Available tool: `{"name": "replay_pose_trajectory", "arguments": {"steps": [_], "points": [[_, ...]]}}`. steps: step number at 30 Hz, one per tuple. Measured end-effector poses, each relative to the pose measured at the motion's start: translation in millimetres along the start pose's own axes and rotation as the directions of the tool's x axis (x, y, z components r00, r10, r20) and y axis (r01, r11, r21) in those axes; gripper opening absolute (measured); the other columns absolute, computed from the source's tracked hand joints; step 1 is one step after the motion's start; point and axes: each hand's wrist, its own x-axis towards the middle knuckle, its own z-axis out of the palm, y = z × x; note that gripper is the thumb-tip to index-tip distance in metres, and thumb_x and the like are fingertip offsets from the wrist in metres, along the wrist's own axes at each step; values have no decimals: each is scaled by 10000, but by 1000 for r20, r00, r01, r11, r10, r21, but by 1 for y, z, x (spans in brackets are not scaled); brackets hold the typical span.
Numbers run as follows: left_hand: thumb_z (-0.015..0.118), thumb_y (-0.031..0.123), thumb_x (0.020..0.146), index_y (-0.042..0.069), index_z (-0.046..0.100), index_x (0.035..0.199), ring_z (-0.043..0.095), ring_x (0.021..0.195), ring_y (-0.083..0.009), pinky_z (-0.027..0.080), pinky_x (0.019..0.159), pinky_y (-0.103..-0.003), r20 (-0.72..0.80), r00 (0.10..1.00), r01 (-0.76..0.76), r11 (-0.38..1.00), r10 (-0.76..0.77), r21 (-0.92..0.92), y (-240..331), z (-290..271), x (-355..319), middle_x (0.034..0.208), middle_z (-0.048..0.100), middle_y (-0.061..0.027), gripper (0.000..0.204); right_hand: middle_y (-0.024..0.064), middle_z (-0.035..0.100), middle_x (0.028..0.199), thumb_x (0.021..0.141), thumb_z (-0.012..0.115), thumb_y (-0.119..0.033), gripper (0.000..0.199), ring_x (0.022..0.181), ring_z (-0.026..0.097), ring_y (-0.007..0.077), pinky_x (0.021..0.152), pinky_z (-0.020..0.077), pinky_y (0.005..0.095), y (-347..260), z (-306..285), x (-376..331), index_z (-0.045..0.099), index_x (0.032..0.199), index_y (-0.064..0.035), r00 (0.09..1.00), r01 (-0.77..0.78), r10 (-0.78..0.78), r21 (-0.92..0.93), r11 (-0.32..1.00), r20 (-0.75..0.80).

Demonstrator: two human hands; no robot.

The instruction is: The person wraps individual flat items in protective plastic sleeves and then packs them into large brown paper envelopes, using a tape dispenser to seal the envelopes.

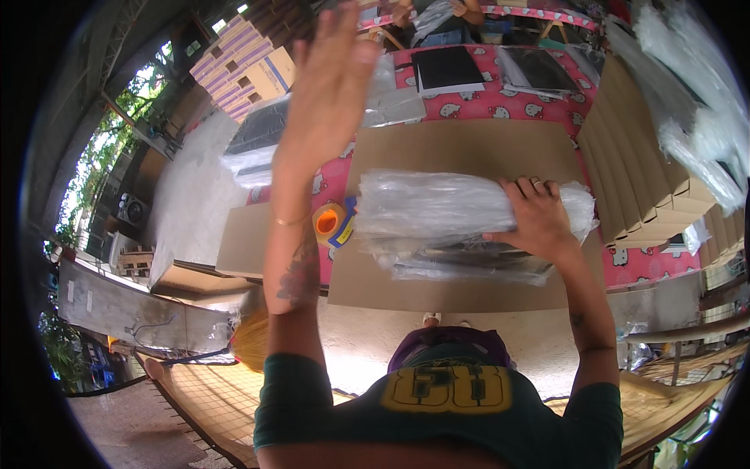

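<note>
A bundle wrapped in clear bubble wrap (437, 211) lies across a flat brown cardboard sheet (461, 144). A darker edge shows through the plastic on its near side. My right hand (541, 215) grips the bundle near its right end, with fingers bent over the far edge and the thumb spread across the top. Lifted high at the left, my left hand (332, 94) is open and holds nothing, its fingers stretched out. Beside the bundle's left end are a roll of brown tape (328, 222) and a blue and yellow piece (344, 227) touching it.
The pink patterned table (500, 109) also bears black flat panels (447, 69) and plastic-wrapped stacks (262, 129). Folded cardboard (637, 156) stands at the right, with bubble wrap (695, 86) above it. Stacked cartons (242, 66) rise behind. Across the table is another person's hand (471, 11).
</note>
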Motion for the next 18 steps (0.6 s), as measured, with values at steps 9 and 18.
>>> {"name": "replay_pose_trajectory", "arguments": {"steps": [9, 18], "points": [[288, 548, 1017, 1, 175, 1536, 54, 1497, -379, 28, 1200, -517, 658, 748, 73, 996, -88, 50, -51, 106, -105, 1585, 161, -259, 763, 120, 560, 1114, 674, 746, -646, 875, 1128, 524, 284, 998, 324, 429, -5, 2, 0, 519, 1290, -67, 1000, 9, -8, 29, 1000, -17], [337, 508, 1013, -42, 359, 1452, 224, 1454, -409, 92, 1189, -549, 564, 826, -34, 997, -9, 65, 43, 155, -116, 1533, 309, -255, 704, 112, 564, 1165, 665, 735, -673, 861, 1153, 527, 277, 975, 332, 433, -1, -2, 3, 525, 1222, -51, 997, -19, 19, -1, 1000, 74]]}}
